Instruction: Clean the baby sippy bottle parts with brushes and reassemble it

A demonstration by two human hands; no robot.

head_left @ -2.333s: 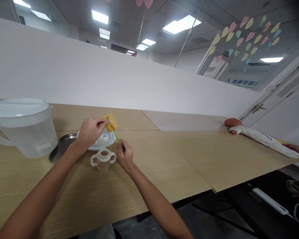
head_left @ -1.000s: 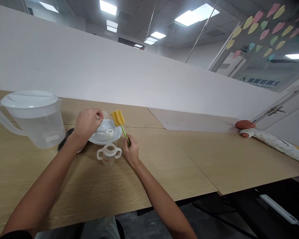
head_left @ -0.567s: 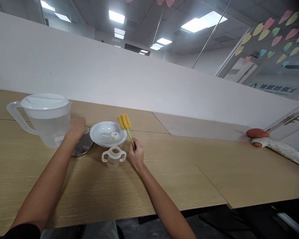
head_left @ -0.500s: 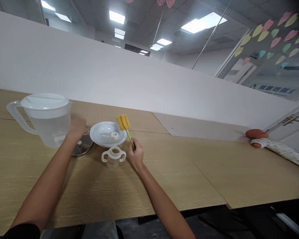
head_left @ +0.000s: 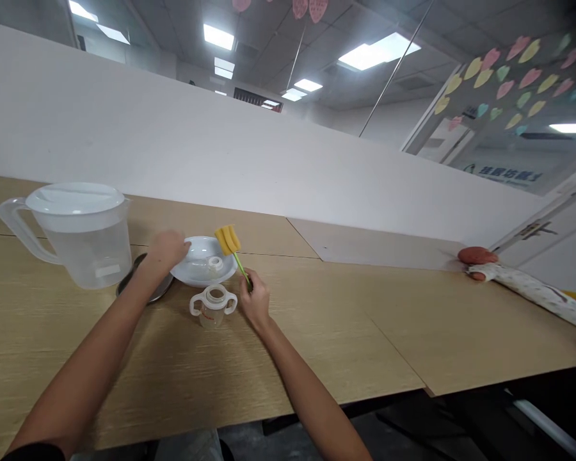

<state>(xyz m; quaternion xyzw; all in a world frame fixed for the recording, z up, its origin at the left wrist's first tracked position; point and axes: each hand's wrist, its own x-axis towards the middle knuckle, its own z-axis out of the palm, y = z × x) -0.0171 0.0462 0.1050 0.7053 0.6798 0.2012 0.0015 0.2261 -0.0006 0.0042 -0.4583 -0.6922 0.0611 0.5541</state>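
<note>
My right hand (head_left: 255, 299) grips the green handle of a yellow sponge bottle brush (head_left: 227, 240), with the sponge head raised above the far side of a white bowl (head_left: 196, 242). My left hand (head_left: 168, 251) rests at the bowl's left rim and shows nothing in it. A small clear bottle part (head_left: 215, 263) lies in the bowl. Just in front of the bowl stands a clear baby bottle with two handles (head_left: 214, 307), close to my right hand. It has no teat on top.
A clear lidded plastic pitcher (head_left: 84, 253) stands left of my left hand, beside a metal tray (head_left: 159, 289) partly under my forearm. A swaddled doll (head_left: 513, 298) lies at the far right of the wooden table (head_left: 345, 333), and a white partition (head_left: 221, 147) runs behind.
My left hand has let go of the clear part, which now lies in the bowl. That hand moved left over the tray, then returned to the bowl's rim. My right hand keeps the brush.
</note>
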